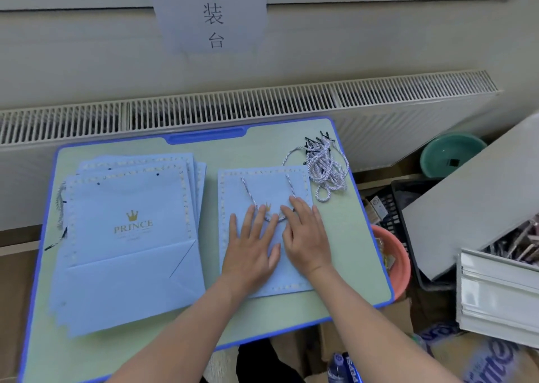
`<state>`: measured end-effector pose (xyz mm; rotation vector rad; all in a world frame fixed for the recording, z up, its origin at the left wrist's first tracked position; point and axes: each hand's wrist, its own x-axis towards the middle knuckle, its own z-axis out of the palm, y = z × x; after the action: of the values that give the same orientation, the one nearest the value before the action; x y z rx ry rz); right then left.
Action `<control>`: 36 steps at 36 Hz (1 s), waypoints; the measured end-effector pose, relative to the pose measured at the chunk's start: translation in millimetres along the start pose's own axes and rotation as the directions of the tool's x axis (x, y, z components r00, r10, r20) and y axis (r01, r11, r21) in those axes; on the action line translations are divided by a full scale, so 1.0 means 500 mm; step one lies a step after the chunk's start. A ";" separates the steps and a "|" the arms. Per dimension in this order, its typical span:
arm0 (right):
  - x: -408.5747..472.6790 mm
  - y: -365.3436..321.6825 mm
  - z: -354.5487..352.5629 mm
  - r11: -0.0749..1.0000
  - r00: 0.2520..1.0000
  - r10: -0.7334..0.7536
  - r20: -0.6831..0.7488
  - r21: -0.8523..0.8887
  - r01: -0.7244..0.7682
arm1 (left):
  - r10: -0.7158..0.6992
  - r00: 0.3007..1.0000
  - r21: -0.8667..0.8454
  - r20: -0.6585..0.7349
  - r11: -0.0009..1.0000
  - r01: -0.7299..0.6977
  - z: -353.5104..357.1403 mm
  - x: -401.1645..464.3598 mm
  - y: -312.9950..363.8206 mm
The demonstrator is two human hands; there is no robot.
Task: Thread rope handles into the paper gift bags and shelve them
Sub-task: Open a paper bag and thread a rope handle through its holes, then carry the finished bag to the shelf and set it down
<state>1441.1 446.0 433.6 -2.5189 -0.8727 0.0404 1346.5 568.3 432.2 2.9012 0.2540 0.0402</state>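
You have pale blue bags [128,236] with gold crowns and white dotted borders, silver-white twisted ropes [326,166] tipped black, on a blue-rimmed green table [262,146].

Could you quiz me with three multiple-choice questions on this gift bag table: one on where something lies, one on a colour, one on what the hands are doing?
1. Where does the bundle of loose rope handles lie?
A. far right corner of the table
B. on the stack of bags
C. in the green bowl

2. What colour is the crown on the stack of bags?
A. red
B. gold
C. black

3. What are the left hand and right hand doing?
A. lifting a bag
B. pressing flat on the single bag
C. tying a knot

Answers: 1 A, the bundle sits beyond the single bag's right corner. 2 B, the crown above PRINCE is gold. 3 B, both palms lie on the bag with fingers straight.
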 end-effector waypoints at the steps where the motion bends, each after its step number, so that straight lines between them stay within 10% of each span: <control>1: 0.001 0.000 0.000 1.000 1.000 0.004 -0.009 0.010 -0.004 | -0.009 1.000 0.005 0.024 1.000 0.009 -0.001 -0.001 0.002; 8: 0.003 -0.011 -0.034 0.944 0.932 0.323 -0.164 -0.013 -0.330 | -0.063 0.987 -0.018 0.150 0.998 0.067 -0.009 0.005 0.008; 14: 0.017 -0.017 -0.066 0.777 0.771 0.621 0.140 0.018 -0.629 | -0.110 0.961 -0.063 0.252 0.990 0.130 -0.057 0.038 0.017; 21: 0.010 -0.034 -0.145 0.653 0.799 0.556 0.229 0.474 -0.590 | -0.089 0.985 -0.196 0.145 0.974 0.117 -0.120 0.017 -0.003; 30: 0.032 -0.069 -0.245 0.671 0.867 0.495 0.057 0.609 -0.423 | -0.267 0.956 -0.189 -0.121 0.952 0.241 -0.250 0.033 -0.044; 36: 0.100 -0.172 -0.290 0.664 0.886 0.457 -0.085 0.695 -0.276 | -0.543 0.824 -0.668 -0.161 0.675 0.314 -0.368 0.037 -0.082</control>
<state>1457.1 473.2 606.7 -1.9001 -0.1547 0.1354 1349.1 652.1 602.3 2.0838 0.8284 0.4711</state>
